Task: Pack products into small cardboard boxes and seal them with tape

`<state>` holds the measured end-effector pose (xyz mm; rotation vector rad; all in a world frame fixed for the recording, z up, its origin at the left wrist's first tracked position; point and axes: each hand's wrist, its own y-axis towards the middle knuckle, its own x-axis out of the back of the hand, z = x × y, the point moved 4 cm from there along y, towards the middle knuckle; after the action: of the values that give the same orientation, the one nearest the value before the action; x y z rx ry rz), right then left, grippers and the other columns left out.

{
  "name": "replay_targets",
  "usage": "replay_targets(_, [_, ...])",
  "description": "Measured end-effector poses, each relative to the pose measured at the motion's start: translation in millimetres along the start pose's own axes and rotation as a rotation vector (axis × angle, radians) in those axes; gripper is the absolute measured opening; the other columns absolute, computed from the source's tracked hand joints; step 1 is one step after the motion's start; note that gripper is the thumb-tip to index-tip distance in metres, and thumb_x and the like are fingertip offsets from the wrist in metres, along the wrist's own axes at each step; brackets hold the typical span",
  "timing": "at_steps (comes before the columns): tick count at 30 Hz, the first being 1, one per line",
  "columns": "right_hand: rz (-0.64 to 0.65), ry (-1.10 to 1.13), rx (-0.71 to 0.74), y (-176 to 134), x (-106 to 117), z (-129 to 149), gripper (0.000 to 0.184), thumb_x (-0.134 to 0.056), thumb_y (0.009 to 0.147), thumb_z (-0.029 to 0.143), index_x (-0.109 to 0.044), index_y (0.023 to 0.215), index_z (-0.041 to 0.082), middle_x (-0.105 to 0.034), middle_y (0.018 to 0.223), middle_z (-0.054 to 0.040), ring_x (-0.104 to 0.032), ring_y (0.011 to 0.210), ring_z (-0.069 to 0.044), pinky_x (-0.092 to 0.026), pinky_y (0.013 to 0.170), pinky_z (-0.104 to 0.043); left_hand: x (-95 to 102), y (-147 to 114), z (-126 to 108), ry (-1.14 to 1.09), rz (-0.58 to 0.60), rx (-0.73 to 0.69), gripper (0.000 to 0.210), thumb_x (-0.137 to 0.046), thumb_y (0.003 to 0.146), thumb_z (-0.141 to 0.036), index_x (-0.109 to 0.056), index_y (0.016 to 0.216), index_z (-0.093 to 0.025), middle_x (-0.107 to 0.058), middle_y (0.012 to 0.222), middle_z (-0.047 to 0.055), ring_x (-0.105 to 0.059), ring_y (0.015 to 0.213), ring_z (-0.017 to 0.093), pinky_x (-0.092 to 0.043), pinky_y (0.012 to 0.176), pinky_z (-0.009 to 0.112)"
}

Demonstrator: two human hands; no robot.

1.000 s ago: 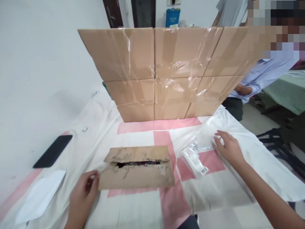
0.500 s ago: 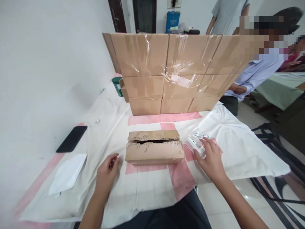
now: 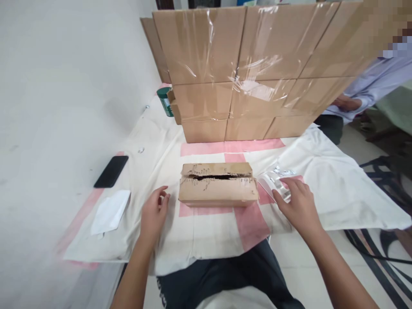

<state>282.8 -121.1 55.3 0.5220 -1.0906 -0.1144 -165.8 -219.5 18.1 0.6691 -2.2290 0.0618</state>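
Note:
A small brown cardboard box [image 3: 219, 191] with a ragged slit along its top sits on the cloth in front of me. To its left, my left hand [image 3: 156, 208] rests on the cloth, fingers loosely curled, thumb apart, holding nothing; it does not touch the box. On the right, my right hand [image 3: 298, 201] has thumb and fingers around the near right end of a white and clear plastic object [image 3: 272, 182]. That object lies just right of the box, and its exact kind is unclear. Crumpled clear wrap [image 3: 285, 171] lies behind it.
A tall panel of taped cardboard [image 3: 206, 103] stands across the back. A green tub [image 3: 165, 102] is at its left edge. A black phone [image 3: 111, 171] and a folded white paper [image 3: 111, 212] lie left. A seated person's sleeve [image 3: 380, 86] shows beyond the panel.
The view has tilted downward and shifted left, so the table things appear higher and farther right. Both hands keep about the same places beside the box and the plastic object.

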Motion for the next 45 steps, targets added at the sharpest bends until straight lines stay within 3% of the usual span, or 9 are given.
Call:
replay_targets(5, [0.077, 0.169, -0.322, -8.2, -1.2, -34.9, 0.033, -0.063, 0.081, 0.045, -0.073, 0.101, 0.021, -0.074, 0.106, -0.0128, -0.069, 0.092, -0.030, -0.055, 0.089, -0.047, 36.5, -25.5, -40.3, 0.126, -0.436, -0.056, 0.023, -0.062, 0.091, -0.043, -0.065, 0.092, -0.021, -0.057, 0.066, -0.003, -0.053, 0.060, 0.015, -0.043, 0.065, 0.029])
replay_targets(8, [0.169, 0.361, -0.584, -2.8, 0.3, -44.6, 0.032, -0.063, 0.077, 0.045, -0.074, 0.092, 0.019, -0.076, 0.099, -0.0116, -0.069, 0.094, -0.030, -0.052, 0.090, -0.044, 25.3, -64.3, -92.9, 0.026, -0.496, -0.397, 0.023, -0.065, 0.090, -0.030, -0.053, 0.072, -0.023, -0.045, 0.054, -0.006, -0.040, 0.048, 0.013, -0.034, 0.051, 0.028])
replay_targets(12, [0.304, 0.480, -0.664, 11.6, 4.3, -46.8, 0.026, -0.064, 0.073, 0.042, -0.072, 0.069, 0.018, -0.074, 0.079, -0.0079, -0.067, 0.082, -0.026, -0.050, 0.078, -0.036, -69.2, -114.1, -198.2, -0.373, 0.068, -1.092, 0.016, -0.048, 0.096, -0.019, -0.063, 0.093, -0.024, -0.068, 0.070, 0.000, -0.062, 0.064, 0.017, -0.049, 0.062, 0.031])
replay_targets(14, [0.347, 0.528, -0.688, 15.8, 4.8, -48.0, 0.025, -0.061, 0.073, 0.038, -0.072, 0.068, 0.017, -0.073, 0.073, -0.0062, -0.065, 0.073, -0.022, -0.048, 0.068, -0.032, -131.9, -118.0, -240.3, -0.343, 0.257, -1.089, 0.031, -0.042, 0.098, -0.014, -0.062, 0.122, -0.017, -0.076, 0.110, 0.011, -0.070, 0.105, 0.020, -0.056, 0.089, 0.033])
replay_targets(16, [0.384, 0.574, -0.708, 18.6, 3.4, -49.1, 0.024, -0.058, 0.073, 0.035, -0.072, 0.067, 0.017, -0.071, 0.069, -0.0051, -0.061, 0.066, -0.019, -0.046, 0.061, -0.029, -189.2, -108.2, -264.3, -0.139, 0.327, -0.971, 0.051, -0.057, 0.096, -0.026, -0.049, 0.144, -0.010, -0.054, 0.152, 0.020, -0.049, 0.144, 0.032, -0.047, 0.114, 0.048])
replay_targets(19, [0.419, 0.612, -0.742, 22.3, -1.2, -51.5, 0.020, -0.061, 0.071, 0.031, -0.070, 0.063, 0.017, -0.068, 0.063, -0.0048, -0.058, 0.060, -0.017, -0.044, 0.057, -0.028, -242.9, -87.3, -267.5, 0.070, 0.357, -0.831, 0.084, -0.074, 0.086, -0.043, -0.038, 0.155, -0.012, -0.030, 0.169, 0.019, -0.027, 0.157, 0.040, -0.032, 0.124, 0.062])
replay_targets(22, [0.441, 0.623, -0.774, 24.9, -7.3, -54.2, 0.016, -0.066, 0.069, 0.029, -0.068, 0.059, 0.017, -0.064, 0.058, -0.0036, -0.056, 0.059, -0.017, -0.043, 0.055, -0.028, -259.1, -74.9, -254.6, 0.040, 0.294, -0.798, 0.088, -0.070, 0.088, -0.055, -0.034, 0.158, -0.015, -0.030, 0.169, 0.019, -0.032, 0.155, 0.036, -0.037, 0.123, 0.054])
replay_targets(37, [0.172, 0.678, -0.743, -13.0, 17.3, -38.5, 0.033, -0.074, 0.073, 0.041, -0.054, 0.055, 0.021, -0.057, 0.054, 0.0010, -0.049, 0.058, -0.013, -0.036, 0.057, -0.027, -257.6, -74.5, -246.6, -0.029, 0.206, -0.784, 0.093, -0.075, 0.084, -0.053, -0.032, 0.159, -0.021, -0.028, 0.168, 0.020, -0.043, 0.144, 0.038, -0.042, 0.114, 0.051])
replay_targets(45, [0.128, 0.995, -0.860, -35.1, -4.6, -40.1, 0.054, -0.086, 0.066, 0.049, -0.038, 0.057, 0.024, -0.067, 0.057, -0.0021, -0.045, 0.040, -0.009, -0.026, 0.042, -0.025, -254.0, -74.8, -249.5, -0.025, 0.185, -0.765, 0.082, -0.065, 0.091, -0.060, -0.037, 0.157, -0.020, -0.036, 0.164, 0.020, -0.046, 0.142, 0.037, -0.045, 0.109, 0.049])
